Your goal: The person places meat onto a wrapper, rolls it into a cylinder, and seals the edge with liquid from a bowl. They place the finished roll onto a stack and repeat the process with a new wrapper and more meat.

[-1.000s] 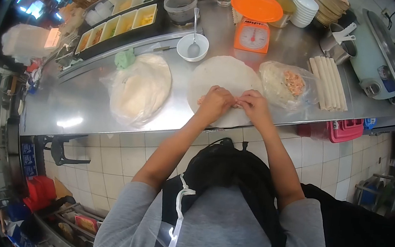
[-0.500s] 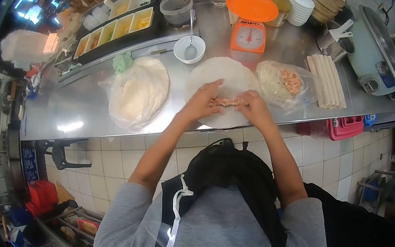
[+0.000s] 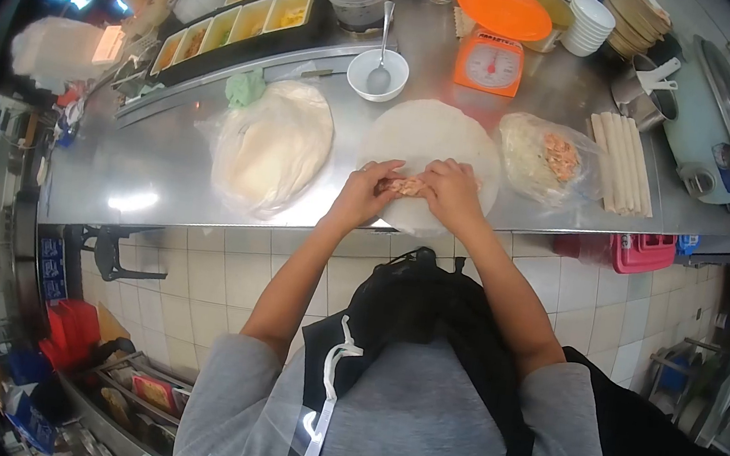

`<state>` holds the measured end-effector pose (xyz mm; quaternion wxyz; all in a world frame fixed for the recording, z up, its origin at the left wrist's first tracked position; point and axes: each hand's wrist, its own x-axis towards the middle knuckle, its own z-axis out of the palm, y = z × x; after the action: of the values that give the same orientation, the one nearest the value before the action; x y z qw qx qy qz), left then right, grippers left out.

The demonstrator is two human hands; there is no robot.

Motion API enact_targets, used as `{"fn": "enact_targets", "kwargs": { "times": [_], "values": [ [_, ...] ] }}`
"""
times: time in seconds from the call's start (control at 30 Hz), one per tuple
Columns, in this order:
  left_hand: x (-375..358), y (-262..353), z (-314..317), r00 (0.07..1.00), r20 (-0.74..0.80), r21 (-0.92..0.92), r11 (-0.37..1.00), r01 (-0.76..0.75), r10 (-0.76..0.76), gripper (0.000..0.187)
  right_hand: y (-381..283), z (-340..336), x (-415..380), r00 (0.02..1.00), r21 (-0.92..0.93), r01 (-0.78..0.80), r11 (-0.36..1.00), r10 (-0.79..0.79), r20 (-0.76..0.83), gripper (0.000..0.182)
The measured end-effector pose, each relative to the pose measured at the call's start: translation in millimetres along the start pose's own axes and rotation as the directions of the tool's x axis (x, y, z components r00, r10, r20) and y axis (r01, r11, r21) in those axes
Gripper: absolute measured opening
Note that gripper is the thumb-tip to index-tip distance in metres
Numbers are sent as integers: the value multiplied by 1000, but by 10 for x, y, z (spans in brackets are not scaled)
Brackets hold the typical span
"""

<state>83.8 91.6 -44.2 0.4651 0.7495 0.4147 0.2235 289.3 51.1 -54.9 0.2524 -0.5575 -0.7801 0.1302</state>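
Note:
A thin round wrapper [image 3: 435, 136] lies flat near the counter's front edge. Across its lower part runs a strip of pinkish shredded filling [image 3: 407, 187]. My left hand [image 3: 367, 194] curls its fingers and thumb around the strip's left end. From the other side, my right hand [image 3: 455, 195] presses closed fingers on the filling, and a little of it peeks out beyond the knuckles. Left of the wrapper sits a stack of wrappers [image 3: 288, 146] in a clear plastic bag. To the right, a plastic bag [image 3: 519, 163] holds more filling, beside several finished white rolls [image 3: 622, 164].
Behind the wrapper are a white bowl [image 3: 358, 72] with a spoon [image 3: 383, 48] and an orange scale [image 3: 489, 64]. A black rack of topping trays [image 3: 220, 32] stands back left. Toward the right are metal cups [image 3: 644, 94] and a large rice cooker [image 3: 714, 134].
My right hand has slid inward along the filling toward my left hand, and my left fingers have closed in on its end. The head view has shifted slightly.

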Motion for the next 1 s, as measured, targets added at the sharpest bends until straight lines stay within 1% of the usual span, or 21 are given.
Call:
{"fn": "enact_targets", "kwargs": {
  "times": [0.03, 0.07, 0.1, 0.13, 0.17, 0.2, 0.23, 0.27, 0.3, 0.37, 0.5, 0.57, 0.63, 0.7, 0.73, 0.77, 0.8, 0.83, 0.87, 0.9, 1.0],
  "values": [
    [-21, -9, -3, 1000, -8, -1, 1000, 5, -5, 63, -17, -13, 9, 999, -64, -15, 998, 18, 42, 31],
    [-38, -15, -11, 999, -25, 6, 999, -46, 46, 61, -35, -29, 22, 996, -128, -28, 991, 38, 81, 35],
    [-45, -10, -23, 994, -40, 15, 995, -97, 98, 60, -86, -83, 28, 996, -128, -21, 992, 32, 82, 35],
    [-83, -7, -44, 994, -44, 15, 995, -96, 97, 60, -152, -158, 14, 998, -49, -55, 997, 56, 7, 34],
    [-169, -3, -63, 969, -163, 128, 978, -164, 184, 57, -190, -191, -1, 994, 33, -86, 996, 88, -65, 34],
    [-255, 7, -61, 922, -268, 247, 945, -214, 279, 54, -201, -180, 2, 994, 34, -85, 996, 87, -62, 34],
    [-335, -31, -11, 922, -268, 248, 945, -213, 278, 54, -218, -161, 13, 992, 17, -27, 999, 29, -125, 30],
    [-420, -102, 71, 931, -297, 368, 925, -92, 211, 48, -229, -141, 20, 982, -3, 30, 1000, -30, -187, 26],
    [-478, -140, 135, 930, -337, 477, 878, 35, 146, 43, -224, -113, 21, 982, 0, 32, 999, -32, -185, 26],
    [-480, -100, 299, 925, -343, 495, 868, 30, 164, 39, -187, -16, 39, 995, -26, 34, 999, -36, -96, 26],
    [-393, -5, 424, 922, -332, 517, 856, 3, 198, 36, -173, 107, 62, 994, -31, 21, 999, -25, -109, 26],
    [-420, -16, 359, 924, -334, 538, 843, 24, 187, 37, -185, 118, 87, 996, -54, 32, 998, -36, -79, 24],
    [-434, 21, 229, 927, -329, 562, 826, 40, 179, 38, -282, -85, 104, 997, -15, 1, 1000, -2, -77, 20],
    [-402, 101, 94, 931, -339, 485, 873, 52, 133, 39, -319, -139, 117, 997, 25, -34, 999, 36, -70, 16],
    [-352, 96, 82, 932, -339, 484, 873, 53, 132, 39, -312, -118, 136, 992, 43, -34, 999, 39, -123, 14],
    [-282, 95, 78, 926, -311, 394, 916, -81, 215, 37, -303, -95, 152, 984, 60, -32, 998, 42, -176, 11],
    [-232, 94, 71, 908, -292, 293, 932, -213, 300, 36, -288, -50, 157, 984, 61, -31, 998, 41, -174, 11],
    [-196, 37, 79, 908, -293, 294, 932, -212, 299, 36, -265, 14, 161, 994, 18, 22, 1000, -21, -103, 11],
    [-156, -55, 100, 899, -244, 365, 893, -263, 364, 35, -248, 66, 167, 996, -23, 80, 997, -80, -31, 11],
    [-131, -68, 100, 885, -189, 431, 846, -314, 425, 33, -254, 104, 176, 996, -24, 81, 996, -82, -32, 11],
    [-148, -115, 29, 897, -166, 435, 847, -306, 409, 31, -273, 111, 179, 997, -92, 74, 993, -74, -4, 12]
  ]
}}
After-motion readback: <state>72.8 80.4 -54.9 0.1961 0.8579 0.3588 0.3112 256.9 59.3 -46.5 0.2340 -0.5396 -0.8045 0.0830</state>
